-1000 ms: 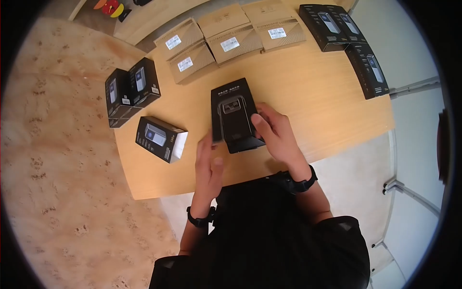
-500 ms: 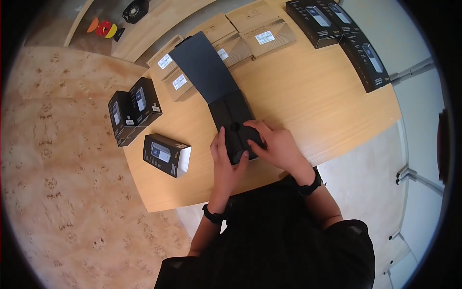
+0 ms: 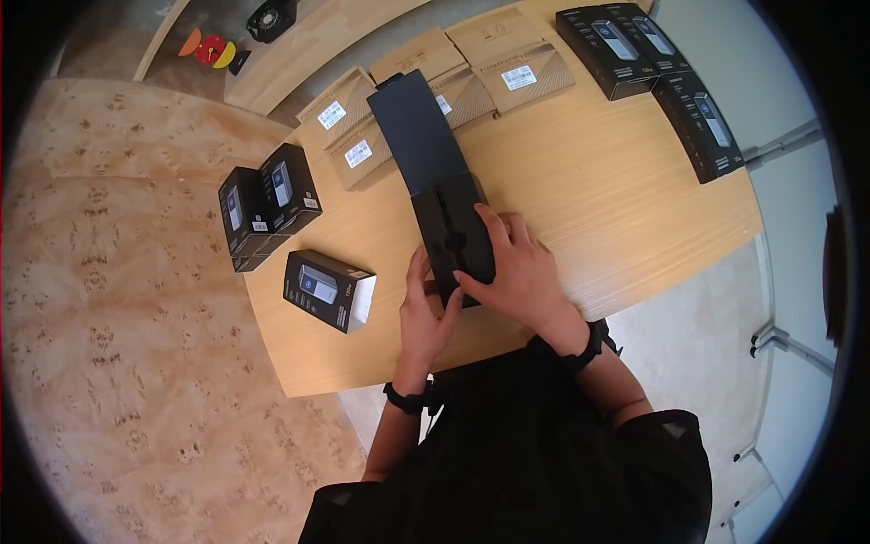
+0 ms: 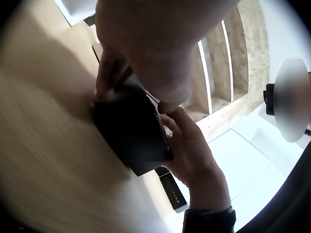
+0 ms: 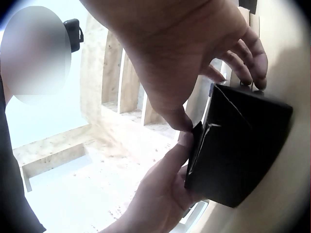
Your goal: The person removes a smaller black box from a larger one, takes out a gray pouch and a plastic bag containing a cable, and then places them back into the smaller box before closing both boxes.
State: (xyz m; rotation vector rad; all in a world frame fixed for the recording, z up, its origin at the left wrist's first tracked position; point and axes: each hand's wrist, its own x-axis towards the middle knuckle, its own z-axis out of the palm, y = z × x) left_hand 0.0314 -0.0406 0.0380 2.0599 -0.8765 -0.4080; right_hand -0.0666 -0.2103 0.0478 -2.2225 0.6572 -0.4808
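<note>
A black box (image 3: 467, 227) lies on the table before me, its long lid (image 3: 417, 131) hinged back at the far end. Inside is a black insert with a round notch. My left hand (image 3: 426, 317) grips the near left side, the thumb up at the near end. On the right side my right hand (image 3: 521, 276) holds the box, fingers spread along the edge and thumb reaching in over the near end, close to the left thumb. The right wrist view shows the box's dark near end (image 5: 243, 141), with both thumbs meeting at its top edge.
A printed black carton (image 3: 322, 290) with a white end lies to the left, and stacked black cartons (image 3: 281, 190) stand behind it. Several brown cardboard boxes (image 3: 521, 77) line the back, partly behind the lid. More black cartons (image 3: 616, 54) stand at the back right.
The box was closed a second ago; half a second ago its lid stood thrown back. Since then the right hand's fingers have shifted along the right edge and the thumbs have come together.
</note>
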